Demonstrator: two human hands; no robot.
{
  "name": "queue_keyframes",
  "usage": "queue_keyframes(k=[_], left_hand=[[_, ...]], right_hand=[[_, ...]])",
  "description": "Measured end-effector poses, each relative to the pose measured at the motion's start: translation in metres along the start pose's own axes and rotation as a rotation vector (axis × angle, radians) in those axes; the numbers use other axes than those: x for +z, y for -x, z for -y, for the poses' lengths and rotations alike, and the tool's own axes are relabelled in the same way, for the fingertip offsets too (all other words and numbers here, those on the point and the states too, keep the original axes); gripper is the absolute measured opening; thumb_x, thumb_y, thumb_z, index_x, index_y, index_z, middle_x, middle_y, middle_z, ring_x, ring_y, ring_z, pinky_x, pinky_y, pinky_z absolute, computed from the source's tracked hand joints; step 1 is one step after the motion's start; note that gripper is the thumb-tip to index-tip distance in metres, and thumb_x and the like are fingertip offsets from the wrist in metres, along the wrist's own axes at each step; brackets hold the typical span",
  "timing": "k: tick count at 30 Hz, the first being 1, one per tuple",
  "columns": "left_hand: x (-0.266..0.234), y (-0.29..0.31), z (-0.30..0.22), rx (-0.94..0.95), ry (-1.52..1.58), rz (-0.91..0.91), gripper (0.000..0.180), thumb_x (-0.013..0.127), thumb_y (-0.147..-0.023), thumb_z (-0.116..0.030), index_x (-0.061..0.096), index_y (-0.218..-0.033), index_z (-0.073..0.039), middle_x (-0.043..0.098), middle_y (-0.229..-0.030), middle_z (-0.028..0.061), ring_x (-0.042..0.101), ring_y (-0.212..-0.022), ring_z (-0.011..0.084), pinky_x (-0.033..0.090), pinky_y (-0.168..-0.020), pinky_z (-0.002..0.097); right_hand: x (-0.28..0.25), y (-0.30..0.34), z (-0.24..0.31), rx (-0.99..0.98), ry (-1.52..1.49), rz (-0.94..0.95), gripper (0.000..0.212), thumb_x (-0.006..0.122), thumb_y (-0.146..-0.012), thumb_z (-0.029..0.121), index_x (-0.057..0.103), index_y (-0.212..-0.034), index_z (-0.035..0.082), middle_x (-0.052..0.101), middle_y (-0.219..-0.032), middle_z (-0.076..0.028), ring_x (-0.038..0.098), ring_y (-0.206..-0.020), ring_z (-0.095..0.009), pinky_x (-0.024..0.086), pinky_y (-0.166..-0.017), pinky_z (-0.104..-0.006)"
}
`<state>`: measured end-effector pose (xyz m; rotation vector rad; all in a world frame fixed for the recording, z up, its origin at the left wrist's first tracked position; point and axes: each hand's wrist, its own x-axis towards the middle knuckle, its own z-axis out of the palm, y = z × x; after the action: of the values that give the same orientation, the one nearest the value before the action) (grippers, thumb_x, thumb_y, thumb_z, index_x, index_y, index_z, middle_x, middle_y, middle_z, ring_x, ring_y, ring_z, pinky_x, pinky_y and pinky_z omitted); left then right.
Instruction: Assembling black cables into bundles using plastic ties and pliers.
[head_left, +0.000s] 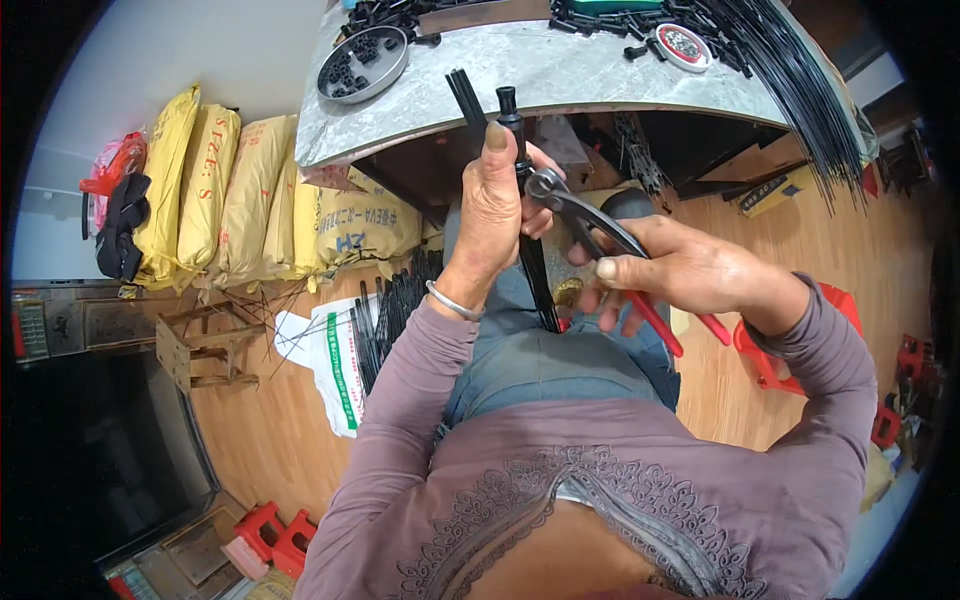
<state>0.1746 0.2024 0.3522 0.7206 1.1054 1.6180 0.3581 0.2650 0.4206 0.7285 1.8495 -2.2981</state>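
Observation:
My left hand [488, 210] is closed, thumb up, around a bundle of thin black rods [466, 98] and a black tubular plastic fitting [508, 106]. Below the hand, the black rods run down to my lap. My right hand [695, 268] grips pliers [648, 318] with red handles and a dark metal head. Their head is beside the fingers of my left hand, close to the black rods and fitting; whether the jaws bite on anything cannot be made out.
A grey marbled table [450, 100] stands ahead, bearing a dish [395, 72] of small black parts, a round tin [684, 47] and loose black fittings. Long black rods [800, 95] overhang its right edge. Yellow sacks [205, 185], a wooden stool [190, 345] and a red stool [765, 368] surround me.

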Motion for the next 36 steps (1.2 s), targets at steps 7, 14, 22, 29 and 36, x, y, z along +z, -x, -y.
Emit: queue_keyframes(k=[7,14,22,29,36], left_hand=[[0.001,-0.001,0.004,-0.018,0.082,0.044,0.070,0.040,-0.088,-0.069,0.057,-0.078,-0.002,0.038,-0.048,-0.0034,0.036,-0.039,0.0059,0.030,-0.037,0.0220],[0.007,0.001,0.000,0.005,0.016,0.031,0.070,0.039,-0.088,-0.070,0.056,-0.081,-0.003,0.035,-0.047,-0.0040,0.034,-0.038,0.0063,0.029,-0.038,0.0225],[0.004,-0.018,0.013,0.133,-0.086,-0.183,0.068,0.043,-0.091,-0.063,0.057,-0.091,0.004,0.040,-0.052,-0.0024,0.038,-0.041,0.0059,0.031,-0.037,0.0222],[-0.014,-0.042,0.014,0.134,-0.123,-0.406,0.051,0.056,-0.090,-0.053,0.049,-0.081,-0.004,0.041,-0.060,0.0002,0.042,-0.047,0.0106,0.036,-0.041,0.0253],[0.015,-0.041,-0.059,0.461,-0.165,-0.118,0.047,0.055,-0.091,-0.050,0.048,-0.075,-0.007,0.044,-0.056,0.0011,0.043,-0.045,0.0101,0.035,-0.042,0.0230]], right_hand=[[-0.020,0.008,0.029,0.287,0.239,0.026,0.032,0.049,-0.099,0.025,0.050,-0.114,-0.003,0.058,-0.068,-0.005,0.057,-0.048,-0.011,0.049,-0.043,-0.0236],[-0.013,0.005,0.027,0.369,0.141,-0.053,0.024,0.052,-0.097,0.029,0.051,-0.101,0.005,0.047,-0.063,0.001,0.041,-0.046,-0.006,0.037,-0.038,-0.0223],[-0.039,-0.037,0.002,-0.129,0.928,-0.256,0.028,0.059,-0.091,0.026,0.049,-0.096,0.000,0.056,-0.068,-0.016,0.057,-0.060,-0.029,0.046,-0.057,-0.0389],[-0.149,-0.109,-0.008,-0.345,1.400,-0.800,0.045,0.064,-0.084,0.041,0.050,-0.092,-0.001,0.063,-0.080,-0.024,0.061,-0.078,-0.043,0.048,-0.066,-0.0484],[-0.156,-0.127,-0.008,-0.395,1.457,-0.995,0.045,0.066,-0.081,0.043,0.054,-0.093,0.002,0.061,-0.084,-0.017,0.062,-0.075,-0.036,0.048,-0.064,-0.0440]])
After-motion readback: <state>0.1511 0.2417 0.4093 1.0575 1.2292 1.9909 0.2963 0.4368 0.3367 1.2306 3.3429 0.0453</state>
